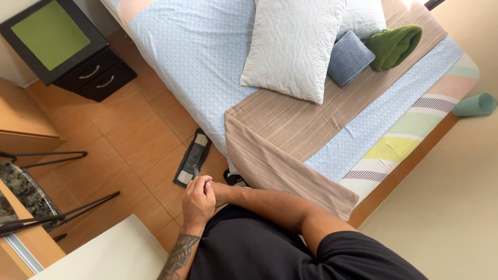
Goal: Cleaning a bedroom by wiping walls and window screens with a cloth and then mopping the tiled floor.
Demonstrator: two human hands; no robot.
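Both hands on the mop handle, mop head on the floor tiles at the bed's edge.

The left hand [197,199] wraps the mop handle [196,170], the right hand [213,191] clasped against it. The mop head [192,157] lies just beside the bed [207,78]; a sideways push could snag the hanging brown blanket [270,166] or strike the nearby black nightstand [78,62].

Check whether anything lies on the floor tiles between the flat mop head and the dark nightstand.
Nothing visible does. The flat mop head lies on the tiles beside the bed, both hands gripping its handle. The tiles between it and the dark nightstand show bare.
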